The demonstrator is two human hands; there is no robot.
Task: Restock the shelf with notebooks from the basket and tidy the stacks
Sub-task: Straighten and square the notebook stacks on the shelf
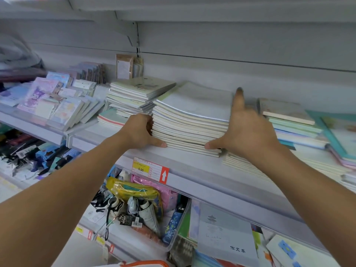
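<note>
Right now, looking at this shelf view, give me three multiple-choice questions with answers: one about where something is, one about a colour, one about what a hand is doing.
1. Where is the price tag?
A. On the shelf's front edge below the middle stack of notebooks
B. On the back wall
C. On top of the stack

2. What colour is the arrow label beside that tag?
A. Green
B. Red with a white arrow
C. Black

3. What is the left hand doing?
A. Hanging idle
B. Holding a pen
C. Pressing the stack's left side

Answers: 1 A, the tag sits on the shelf lip under the stack. 2 B, it is red. 3 C, the left hand and right hand flank the stack.
</note>
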